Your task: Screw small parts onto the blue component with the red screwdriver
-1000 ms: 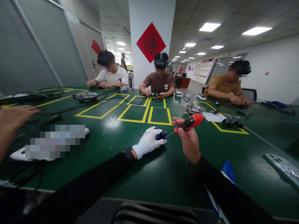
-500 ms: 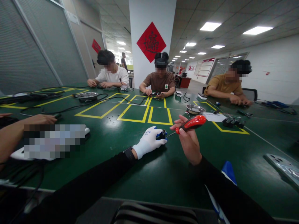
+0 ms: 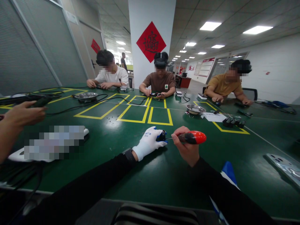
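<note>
My left hand (image 3: 148, 140), in a white glove with blue fingertips, is closed around a small black part (image 3: 161, 136) with a shiny round top, just above or on the green table (image 3: 145, 181). My bare right hand (image 3: 187, 148) grips a screwdriver (image 3: 195, 137) with a red and black handle, held nearly level. Its thin shaft points left at the side of the black part. Whether the tip sits in a screw is too small to tell.
A blue and white glove (image 3: 228, 172) lies by my right forearm, with a phone (image 3: 284, 168) farther right. Steel bowls (image 3: 195, 109), paper (image 3: 214, 117) and several black parts (image 3: 232, 122) sit beyond. A co-worker's hand (image 3: 25, 114) is at left; other people sit across.
My right hand has lowered the screwdriver handle from a raised slant to nearly level, its fingers closing in. My left hand stays put. The co-worker's hand at left has lifted a dark object.
</note>
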Available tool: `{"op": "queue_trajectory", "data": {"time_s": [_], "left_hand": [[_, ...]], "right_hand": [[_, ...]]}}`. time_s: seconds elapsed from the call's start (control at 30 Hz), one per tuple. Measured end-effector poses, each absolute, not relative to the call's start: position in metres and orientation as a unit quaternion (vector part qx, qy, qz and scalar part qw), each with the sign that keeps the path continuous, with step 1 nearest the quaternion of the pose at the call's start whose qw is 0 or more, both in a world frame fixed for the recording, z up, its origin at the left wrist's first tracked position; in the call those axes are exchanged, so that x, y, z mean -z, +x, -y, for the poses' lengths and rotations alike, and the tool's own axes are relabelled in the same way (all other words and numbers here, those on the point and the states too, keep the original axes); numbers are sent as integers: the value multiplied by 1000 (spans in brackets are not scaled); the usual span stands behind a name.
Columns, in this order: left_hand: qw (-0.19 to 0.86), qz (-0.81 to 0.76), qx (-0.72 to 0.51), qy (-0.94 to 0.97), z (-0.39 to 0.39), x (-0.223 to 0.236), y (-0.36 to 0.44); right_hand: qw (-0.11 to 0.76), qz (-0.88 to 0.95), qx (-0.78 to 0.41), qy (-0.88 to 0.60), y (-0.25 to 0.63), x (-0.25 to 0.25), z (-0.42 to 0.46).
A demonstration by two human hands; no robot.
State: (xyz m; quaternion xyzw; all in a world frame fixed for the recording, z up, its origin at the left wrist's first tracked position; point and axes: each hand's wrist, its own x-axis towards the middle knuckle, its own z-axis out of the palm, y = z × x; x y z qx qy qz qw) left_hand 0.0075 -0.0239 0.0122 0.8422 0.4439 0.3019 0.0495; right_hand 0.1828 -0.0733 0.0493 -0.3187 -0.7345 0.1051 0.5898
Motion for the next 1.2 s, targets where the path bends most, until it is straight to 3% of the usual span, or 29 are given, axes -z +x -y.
{"op": "queue_trajectory", "data": {"time_s": [0.33,0.67,1.2], "left_hand": [[74,-443,-296,843,24,-13,7],[122,-487,-294,813,22,-7,5],[65,-455,-331,824,23,-12,5]], "right_hand": [[617,697,-152,-332,182,-46,71],[811,494,-102,-296,179,-55,63],[723,544,-131,-405,187,-39,50]]}}
